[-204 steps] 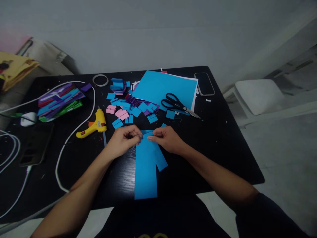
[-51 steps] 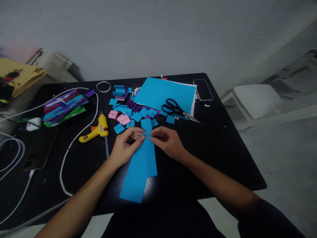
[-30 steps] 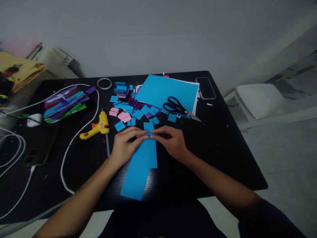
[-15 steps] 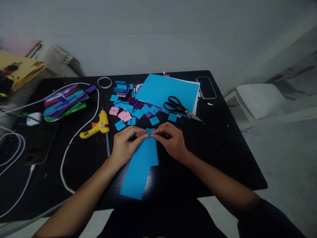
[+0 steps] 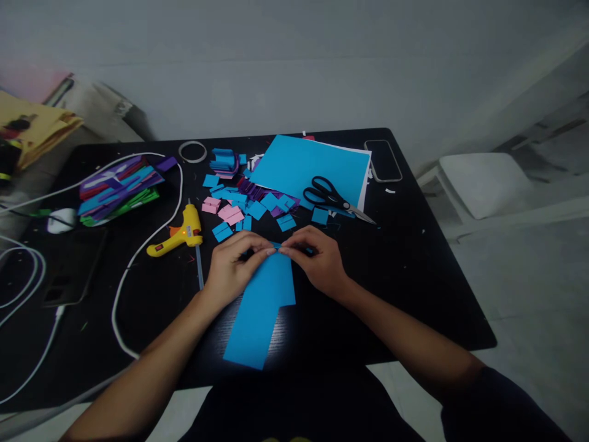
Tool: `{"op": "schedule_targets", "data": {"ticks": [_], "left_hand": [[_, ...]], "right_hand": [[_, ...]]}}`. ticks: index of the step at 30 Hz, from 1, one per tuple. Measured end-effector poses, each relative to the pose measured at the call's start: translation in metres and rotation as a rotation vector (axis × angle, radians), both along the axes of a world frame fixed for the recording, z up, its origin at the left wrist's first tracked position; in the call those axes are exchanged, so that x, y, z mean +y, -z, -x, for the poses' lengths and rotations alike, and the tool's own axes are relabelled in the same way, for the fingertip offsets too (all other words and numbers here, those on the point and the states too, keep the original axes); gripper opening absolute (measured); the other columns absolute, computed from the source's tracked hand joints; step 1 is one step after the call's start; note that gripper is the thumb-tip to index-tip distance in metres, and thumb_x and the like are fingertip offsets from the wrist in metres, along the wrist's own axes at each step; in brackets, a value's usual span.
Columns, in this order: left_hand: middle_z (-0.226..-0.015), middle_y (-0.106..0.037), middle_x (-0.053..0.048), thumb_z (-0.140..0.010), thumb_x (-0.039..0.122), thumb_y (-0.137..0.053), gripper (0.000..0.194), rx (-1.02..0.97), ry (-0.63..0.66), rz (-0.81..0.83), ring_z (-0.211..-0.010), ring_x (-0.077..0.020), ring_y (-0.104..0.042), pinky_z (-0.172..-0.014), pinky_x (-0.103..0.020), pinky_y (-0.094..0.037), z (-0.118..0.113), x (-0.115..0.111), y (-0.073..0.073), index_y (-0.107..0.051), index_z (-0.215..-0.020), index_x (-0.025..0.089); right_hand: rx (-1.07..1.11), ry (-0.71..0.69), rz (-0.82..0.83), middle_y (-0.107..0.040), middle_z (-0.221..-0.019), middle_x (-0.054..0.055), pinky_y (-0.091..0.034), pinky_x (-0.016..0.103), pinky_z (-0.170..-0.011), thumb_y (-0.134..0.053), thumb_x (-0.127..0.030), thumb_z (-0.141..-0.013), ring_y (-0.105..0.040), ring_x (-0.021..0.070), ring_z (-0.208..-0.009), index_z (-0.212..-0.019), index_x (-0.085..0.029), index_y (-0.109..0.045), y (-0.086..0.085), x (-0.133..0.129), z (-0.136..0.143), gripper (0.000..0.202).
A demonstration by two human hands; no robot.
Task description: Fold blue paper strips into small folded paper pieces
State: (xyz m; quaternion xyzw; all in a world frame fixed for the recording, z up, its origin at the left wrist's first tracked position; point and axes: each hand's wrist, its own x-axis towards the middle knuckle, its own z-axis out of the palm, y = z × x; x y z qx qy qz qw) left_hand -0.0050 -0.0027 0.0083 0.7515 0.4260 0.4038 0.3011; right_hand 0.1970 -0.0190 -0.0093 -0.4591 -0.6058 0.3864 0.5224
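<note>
Paper (image 5: 252, 328) slants lengthwise nearward and leftward from my left grip (image 5: 234, 261) and right grip (image 5: 319, 258), both pinching its far end.

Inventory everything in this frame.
Long paper strips: apparently two, blue, front
Small folded paper pieces: many, blue, pink, purple, centre
Large paper sheet: one, blue, rear
Metal scissors: one, black-handled, across sheet's edge
Plastic glue gun: one, yellow, left
Paper strip bundle: one, multicoloured, left
Flat ring: one, grey, rear
Phones: two, dark, right, left
Cables: several, mostly white, left
Folded material: one, yellow, left
Table: one, black, underneath
Square seat: one, white, right
Left hand, right hand: two, pinching strips
</note>
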Motion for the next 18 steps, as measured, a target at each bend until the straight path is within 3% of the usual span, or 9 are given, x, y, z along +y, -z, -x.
{"op": "schedule_targets", "data": {"ticks": [5,9,12,15,18], "left_hand": [[-0.086,-0.073,-0.002,-0.093,0.022,-0.073,0.005,-0.01,0.005,-0.002,-0.081,-0.0162,-0.068,-0.075,-0.028,-0.053,0.0009,0.0005,0.0009,-0.076,-0.089,0.02],[-0.087,-0.075,-0.001,-0.09,0.025,-0.076,0.003,-0.113,-0.119,0.075,-0.078,-0.0143,-0.067,-0.073,-0.026,-0.054,0.0027,0.0011,0.0041,-0.076,-0.091,0.021],[-0.082,-0.074,0.0,-0.089,0.029,-0.078,0.01,-0.228,-0.174,0.2,-0.069,-0.0131,-0.066,-0.067,-0.025,-0.054,0.0035,0.0034,0.0053,-0.075,-0.093,0.021],[-0.078,-0.074,-0.001,-0.087,0.033,-0.08,0.017,-0.344,-0.139,0.311,-0.064,-0.013,-0.067,-0.063,-0.024,-0.055,0.0029,0.0066,0.0046,-0.074,-0.094,0.019],[-0.079,-0.075,-0.002,-0.085,0.034,-0.082,0.019,-0.398,-0.117,0.356,-0.064,-0.0129,-0.068,-0.064,-0.024,-0.056,0.0014,0.0086,0.0041,-0.073,-0.092,0.018]], "right_hand": [[0.017,-0.007,0.04,-0.071,-0.089,0.002,-0.055,0.03,-0.072,-0.081,-0.028,-0.086,-0.068,0.0164,-0.083,-0.088,-0.022,-0.076,-0.0017,-0.0006,0.0007,0.008],[0.142,-0.011,0.223,-0.068,-0.09,0.002,-0.053,0.03,-0.072,-0.079,-0.034,-0.086,-0.066,0.0165,-0.082,-0.101,-0.021,-0.071,-0.0024,0.0011,0.0005,0.021],[0.257,-0.085,0.335,-0.064,-0.083,0.0,-0.048,0.029,-0.071,-0.076,-0.04,-0.088,-0.061,0.0148,-0.078,-0.091,-0.02,-0.069,-0.0019,0.0045,-0.0015,0.021],[0.354,-0.192,0.469,-0.056,-0.074,-0.003,-0.043,0.027,-0.067,-0.073,-0.046,-0.089,-0.052,0.0118,-0.069,-0.081,-0.019,-0.069,-0.0002,0.0077,-0.0036,0.029],[0.443,-0.234,0.564,-0.057,-0.077,-0.003,-0.042,0.026,-0.065,-0.076,-0.047,-0.087,-0.052,0.0112,-0.069,-0.086,-0.02,-0.072,0.0009,0.0088,-0.004,0.027]]}}
